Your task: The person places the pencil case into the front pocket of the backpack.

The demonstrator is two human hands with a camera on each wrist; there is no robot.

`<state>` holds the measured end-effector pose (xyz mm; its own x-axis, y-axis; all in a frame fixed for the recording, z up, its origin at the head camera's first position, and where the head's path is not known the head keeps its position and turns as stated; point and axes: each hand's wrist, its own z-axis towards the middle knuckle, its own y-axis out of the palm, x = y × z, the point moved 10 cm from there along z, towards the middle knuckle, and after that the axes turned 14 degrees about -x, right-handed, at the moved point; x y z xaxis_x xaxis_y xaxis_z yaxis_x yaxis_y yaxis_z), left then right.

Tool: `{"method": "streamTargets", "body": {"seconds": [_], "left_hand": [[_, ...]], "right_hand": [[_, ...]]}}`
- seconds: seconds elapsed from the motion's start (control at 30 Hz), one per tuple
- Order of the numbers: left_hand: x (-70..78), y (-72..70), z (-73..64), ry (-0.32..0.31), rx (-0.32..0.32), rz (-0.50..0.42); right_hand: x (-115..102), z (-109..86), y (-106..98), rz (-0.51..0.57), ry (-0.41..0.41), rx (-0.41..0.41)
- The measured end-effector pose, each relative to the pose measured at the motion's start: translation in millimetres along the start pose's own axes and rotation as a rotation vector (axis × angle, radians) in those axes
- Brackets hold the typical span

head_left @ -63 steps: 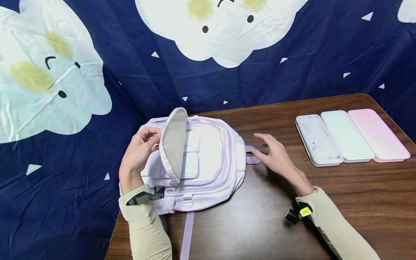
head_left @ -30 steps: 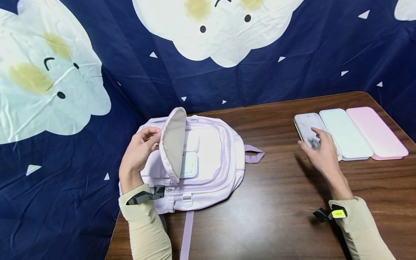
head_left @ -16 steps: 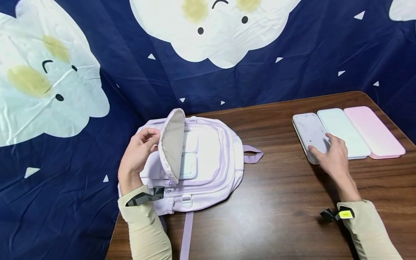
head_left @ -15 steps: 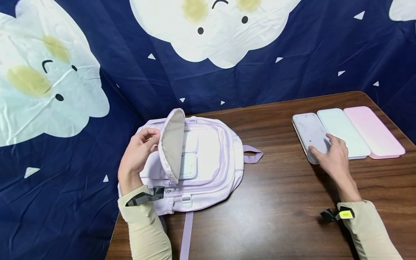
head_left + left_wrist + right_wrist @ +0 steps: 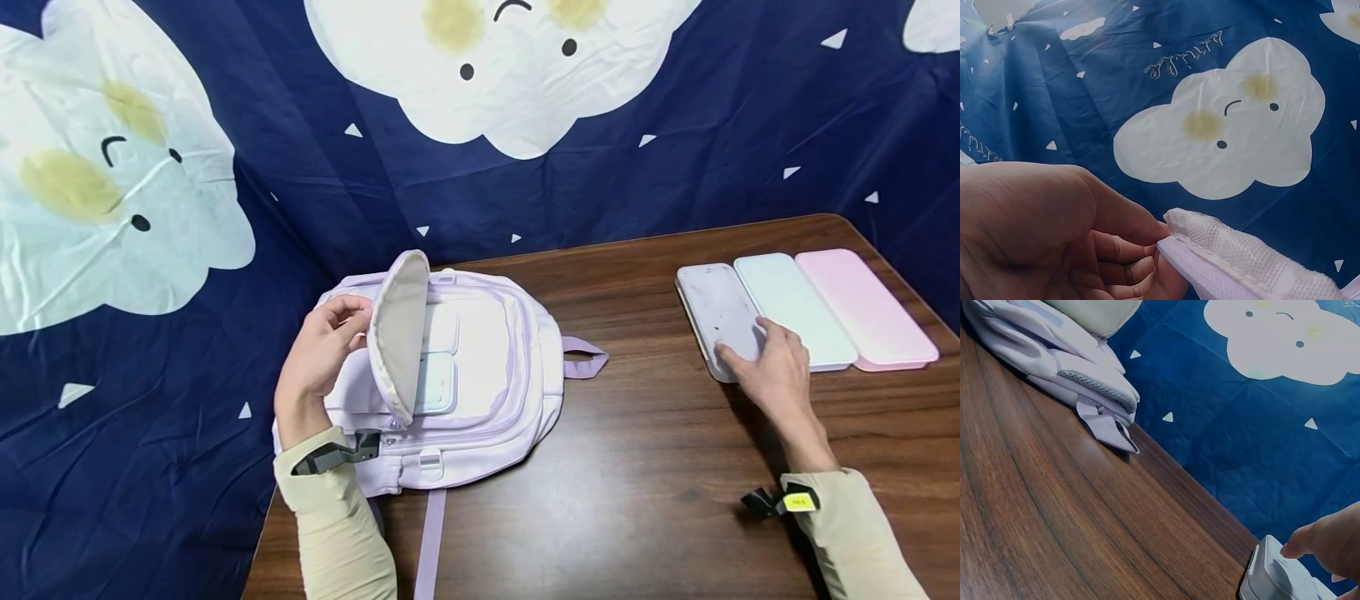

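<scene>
A lilac backpack [image 5: 540,392] lies on its back on the table, its front pocket flap [image 5: 401,337] raised. My left hand [image 5: 318,354] pinches the flap's edge between thumb and fingers, seen close up in the left wrist view. Inside the pocket, a pale case [image 5: 441,327] and a light blue case [image 5: 437,382] are partly hidden by the flap. My right hand [image 5: 776,367] is over the near end of a greyish-white case [image 5: 712,300]. Its thumb rests on the top, and the other fingers reach the right edge. The case lies flat.
A pale mint case [image 5: 795,308] and a pink case [image 5: 862,308] lie side by side, right of the greyish one. A loop strap [image 5: 588,358] sticks out from the backpack onto the wooden table [image 5: 600,500]. Behind hangs a blue cloud-print cloth [image 5: 600,192].
My right hand has moved right from beside the backpack to the greyish-white case and settled on its near end. My left hand has kept the flap raised in place.
</scene>
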<state>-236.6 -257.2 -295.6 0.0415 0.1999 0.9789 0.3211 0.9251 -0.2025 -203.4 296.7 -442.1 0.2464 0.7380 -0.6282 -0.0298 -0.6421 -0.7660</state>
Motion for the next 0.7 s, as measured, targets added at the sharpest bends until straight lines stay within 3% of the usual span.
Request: {"method": "streamTargets", "body": {"seconds": [0.2, 0.33, 0.7], "left_hand": [[-1.0, 0.1, 0.8, 0.011, -0.006, 0.001], [-1.7, 0.0, 0.9, 0.016, -0.011, -0.011], [-0.3, 2.0, 2.9, 0.02, -0.017, -0.01]], "right_hand": [[-6, -4.9, 2, -0.069, -0.011, -0.007], [-10, -7.4, 11, -0.131, 0.003, -0.057], [-7, -11.5, 20, -0.159, 0.084, -0.126]]}}
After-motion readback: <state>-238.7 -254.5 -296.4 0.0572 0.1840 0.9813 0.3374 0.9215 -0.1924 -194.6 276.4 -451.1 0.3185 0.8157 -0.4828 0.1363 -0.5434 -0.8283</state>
